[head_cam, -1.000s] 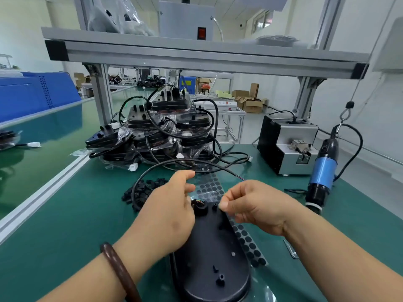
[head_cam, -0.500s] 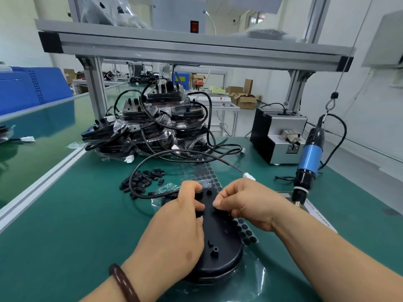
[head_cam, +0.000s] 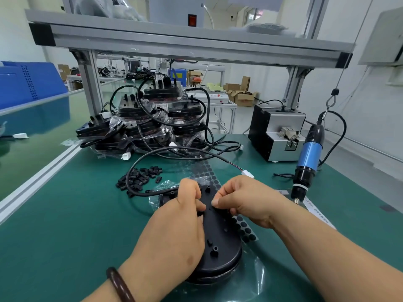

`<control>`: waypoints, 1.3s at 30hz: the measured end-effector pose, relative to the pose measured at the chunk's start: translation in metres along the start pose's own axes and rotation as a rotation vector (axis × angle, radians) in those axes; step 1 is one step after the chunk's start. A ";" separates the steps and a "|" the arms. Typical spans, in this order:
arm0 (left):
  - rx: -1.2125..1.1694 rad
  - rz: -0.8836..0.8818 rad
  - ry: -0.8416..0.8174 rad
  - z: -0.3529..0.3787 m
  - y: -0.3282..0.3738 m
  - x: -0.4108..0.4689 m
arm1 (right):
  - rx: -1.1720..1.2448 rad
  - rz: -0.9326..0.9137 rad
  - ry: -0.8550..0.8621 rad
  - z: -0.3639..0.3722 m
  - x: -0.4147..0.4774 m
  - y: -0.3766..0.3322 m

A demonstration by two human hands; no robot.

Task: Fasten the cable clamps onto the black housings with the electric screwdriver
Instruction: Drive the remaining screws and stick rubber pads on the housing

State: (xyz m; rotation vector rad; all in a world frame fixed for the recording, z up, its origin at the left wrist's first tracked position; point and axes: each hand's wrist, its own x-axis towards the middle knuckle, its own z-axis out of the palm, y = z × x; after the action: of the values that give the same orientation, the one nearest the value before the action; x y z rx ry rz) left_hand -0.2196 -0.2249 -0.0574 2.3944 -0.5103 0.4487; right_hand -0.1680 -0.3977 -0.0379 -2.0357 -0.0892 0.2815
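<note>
The oval black housing [head_cam: 220,234] lies flat. The left hand [head_cam: 174,232] curls over it; the right hand [head_cam: 246,201] pinches a tiny piece, hidden.

The left hand [head_cam: 174,232] covers the housing's [head_cam: 220,234] left half, so its fingertips and whatever lies under them are out of sight. The cable [head_cam: 152,192] runs in behind that hand, and where it meets the housing is hidden. The right hand [head_cam: 246,199] curls its fingers over the housing's middle. Whether they pinch anything is too small to tell. The dot sheet [head_cam: 246,232] disappears beneath the housing. Right of the housing, the label [head_cam: 316,212] is too blurred to read. The lower edge cuts off both forearms.
</note>
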 end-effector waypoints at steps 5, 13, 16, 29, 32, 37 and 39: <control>0.040 0.014 -0.003 0.000 0.003 0.000 | -0.043 -0.002 0.010 -0.001 0.000 -0.001; 0.073 0.036 -0.045 -0.001 0.004 0.001 | -0.089 -0.002 0.037 -0.001 -0.001 -0.003; 0.061 0.028 -0.052 0.000 0.002 0.001 | -0.101 0.002 0.052 -0.001 0.000 -0.005; 0.149 0.073 -0.121 -0.002 0.000 0.003 | -0.024 0.052 0.098 0.001 0.004 -0.007; 0.177 0.070 -0.161 -0.002 0.001 0.005 | -0.045 0.051 0.102 0.002 0.003 -0.008; 0.204 0.081 -0.181 -0.002 0.003 0.007 | -0.087 0.044 0.154 -0.003 0.003 -0.008; 0.193 0.093 -0.179 -0.003 0.003 0.007 | -0.062 0.030 0.221 -0.007 0.003 -0.008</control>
State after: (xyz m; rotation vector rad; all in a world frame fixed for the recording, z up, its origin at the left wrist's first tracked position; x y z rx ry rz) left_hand -0.2154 -0.2270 -0.0511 2.6192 -0.6876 0.3385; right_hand -0.1628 -0.3991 -0.0287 -2.1176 0.0709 0.0719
